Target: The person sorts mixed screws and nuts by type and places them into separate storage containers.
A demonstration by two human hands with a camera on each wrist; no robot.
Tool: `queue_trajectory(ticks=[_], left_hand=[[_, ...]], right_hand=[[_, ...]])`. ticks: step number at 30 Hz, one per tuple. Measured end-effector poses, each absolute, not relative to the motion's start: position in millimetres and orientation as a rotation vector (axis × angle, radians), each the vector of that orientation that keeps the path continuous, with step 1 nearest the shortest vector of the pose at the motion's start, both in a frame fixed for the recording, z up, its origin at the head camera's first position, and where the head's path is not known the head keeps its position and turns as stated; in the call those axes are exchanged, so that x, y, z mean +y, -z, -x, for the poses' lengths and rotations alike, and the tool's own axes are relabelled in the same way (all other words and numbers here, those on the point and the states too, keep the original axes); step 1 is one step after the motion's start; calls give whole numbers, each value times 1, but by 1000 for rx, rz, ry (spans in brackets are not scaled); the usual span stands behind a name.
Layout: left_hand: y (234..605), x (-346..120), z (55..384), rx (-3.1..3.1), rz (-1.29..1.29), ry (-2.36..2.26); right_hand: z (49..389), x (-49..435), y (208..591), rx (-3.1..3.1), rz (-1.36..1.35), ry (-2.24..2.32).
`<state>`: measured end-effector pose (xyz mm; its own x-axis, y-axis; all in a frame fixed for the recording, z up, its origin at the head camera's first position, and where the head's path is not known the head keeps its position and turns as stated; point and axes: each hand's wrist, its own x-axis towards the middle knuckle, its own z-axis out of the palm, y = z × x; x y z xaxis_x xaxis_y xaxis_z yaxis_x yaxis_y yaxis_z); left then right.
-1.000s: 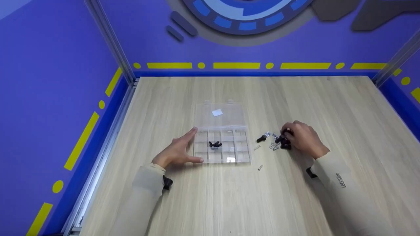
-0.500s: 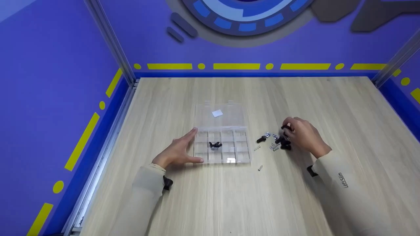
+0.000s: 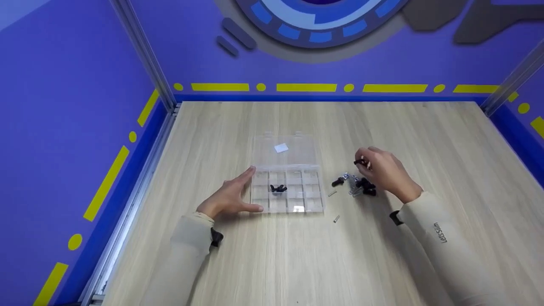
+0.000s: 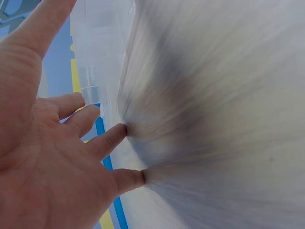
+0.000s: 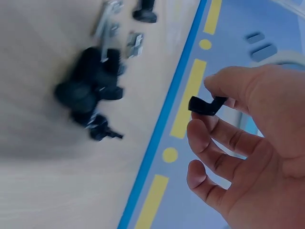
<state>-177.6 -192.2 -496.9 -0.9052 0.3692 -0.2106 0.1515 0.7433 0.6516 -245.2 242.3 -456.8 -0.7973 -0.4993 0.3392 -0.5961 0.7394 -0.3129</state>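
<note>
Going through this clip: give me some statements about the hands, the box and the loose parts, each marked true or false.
1. The right hand pinches a black piece. True.
2. The left hand is at the left side of the clear box. True.
3. The box is closed. False: its lid lies open.
4. A silver screw lies on the table. True.
5. All loose parts lie left of the box. False: the black pile is to its right.
6. The box is empty. False: black parts sit inside.
</note>
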Motion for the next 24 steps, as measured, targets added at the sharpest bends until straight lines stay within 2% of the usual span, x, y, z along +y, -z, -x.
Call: queue_trajectory(ticks=[24], left_hand=[[494,-190,176,2616,-393,-939]], right_hand=[[247,173,440,-2614,-1061,-631]])
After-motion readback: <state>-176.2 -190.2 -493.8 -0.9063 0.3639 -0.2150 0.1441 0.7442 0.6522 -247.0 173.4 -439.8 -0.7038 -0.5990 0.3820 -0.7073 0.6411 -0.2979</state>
